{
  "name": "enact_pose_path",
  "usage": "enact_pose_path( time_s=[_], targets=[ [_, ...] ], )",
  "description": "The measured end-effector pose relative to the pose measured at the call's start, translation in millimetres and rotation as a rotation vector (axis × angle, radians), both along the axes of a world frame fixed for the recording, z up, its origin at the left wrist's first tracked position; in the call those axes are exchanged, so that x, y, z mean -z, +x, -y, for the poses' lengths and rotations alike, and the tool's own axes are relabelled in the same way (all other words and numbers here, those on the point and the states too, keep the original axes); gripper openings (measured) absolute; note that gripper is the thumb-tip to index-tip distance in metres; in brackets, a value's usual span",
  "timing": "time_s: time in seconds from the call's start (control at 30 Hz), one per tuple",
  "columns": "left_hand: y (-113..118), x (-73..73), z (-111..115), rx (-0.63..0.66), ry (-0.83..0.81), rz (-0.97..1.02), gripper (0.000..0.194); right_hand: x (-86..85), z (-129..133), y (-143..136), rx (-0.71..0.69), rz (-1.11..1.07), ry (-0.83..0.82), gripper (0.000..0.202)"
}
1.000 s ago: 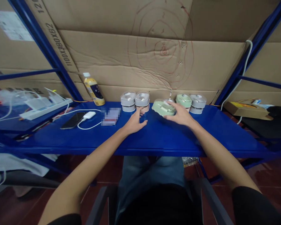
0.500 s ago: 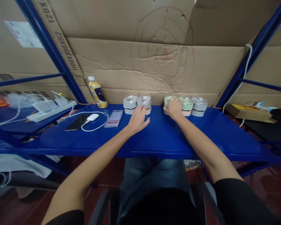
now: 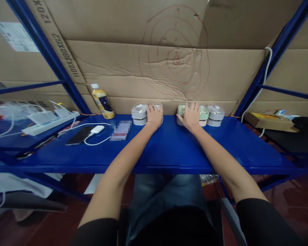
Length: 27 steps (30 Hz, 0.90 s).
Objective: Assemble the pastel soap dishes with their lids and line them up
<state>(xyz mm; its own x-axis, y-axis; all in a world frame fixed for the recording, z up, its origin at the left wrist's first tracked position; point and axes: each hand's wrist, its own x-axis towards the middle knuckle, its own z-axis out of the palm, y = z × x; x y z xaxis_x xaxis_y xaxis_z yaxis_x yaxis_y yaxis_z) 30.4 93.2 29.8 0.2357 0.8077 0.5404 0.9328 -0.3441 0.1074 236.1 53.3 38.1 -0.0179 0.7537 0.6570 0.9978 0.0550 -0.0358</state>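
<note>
Small lidded two-tier food containers stand in a row along the back of the blue shelf [image 3: 164, 150]. My left hand [image 3: 154, 117] is curled over the grey-lidded container [image 3: 159, 106], whose body it mostly covers. Beside it on the left stands another grey-lidded container [image 3: 139, 114]. My right hand [image 3: 191, 117], thumb apart and fingers spread, lies across two green-lidded containers, the left one [image 3: 181, 109] and the right one [image 3: 203, 113]. A grey-lidded container [image 3: 215, 115] stands at the right end of the row.
A yellow bottle [image 3: 102, 101] stands back left. In front lie a dark phone [image 3: 79, 136], a white charger [image 3: 97, 129] with its cable and a blurred-out phone [image 3: 121, 131]. A power strip [image 3: 50, 123] is further left. An open cardboard box [image 3: 270, 122] sits at right, before a cardboard wall [image 3: 113, 68].
My left hand has reached forward onto the grey-lidded container. My right hand has shifted slightly right over the green lids, its thumb spreading. The view has drifted a little.
</note>
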Motion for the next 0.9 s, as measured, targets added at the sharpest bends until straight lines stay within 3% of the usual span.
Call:
enact_pose_path(
  time_s=[0.1,0.2,0.3,0.4,0.5,0.6,0.7,0.9],
  targets=[
    [-3.3,6.1,-2.4,0.085,0.048,0.093,0.054,-9.8,15.5,6.8,-0.097,-0.086,0.027,0.059],
    [-5.9,3.0,6.1,0.143,0.097,0.134,0.057,-18.7,30.6,14.7,-0.159,-0.178,0.061,0.048],
    [-12.8,-4.0,31.0,0.243,0.131,0.119,0.06,-20.9,42.3,23.8,-0.246,-0.301,0.103,0.039],
    [-25.0,-4.1,68.4,0.505,0.091,0.044,0.063,-16.9,52.2,32.7,-0.47,-0.379,0.073,0.035],
    [-35.8,6.3,103.6,0.787,-0.012,-0.038,0.07,-10.6,61.1,38.5,-0.765,-0.372,-0.082,0.057],
    [-40.2,18.7,123.0,0.922,-0.105,-0.057,0.071,-3.5,66.9,37.6,-0.935,-0.291,-0.373,0.092],
    [-41.1,26.1,125.0,0.936,-0.191,0.014,0.077,4.6,68.9,29.4,-0.943,-0.176,-0.539,0.096],
    [-46.9,37.5,108.4,0.719,-0.301,0.326,0.129,13.5,70.9,10.2,-0.926,-0.184,-0.486,0.099]
  ],
)
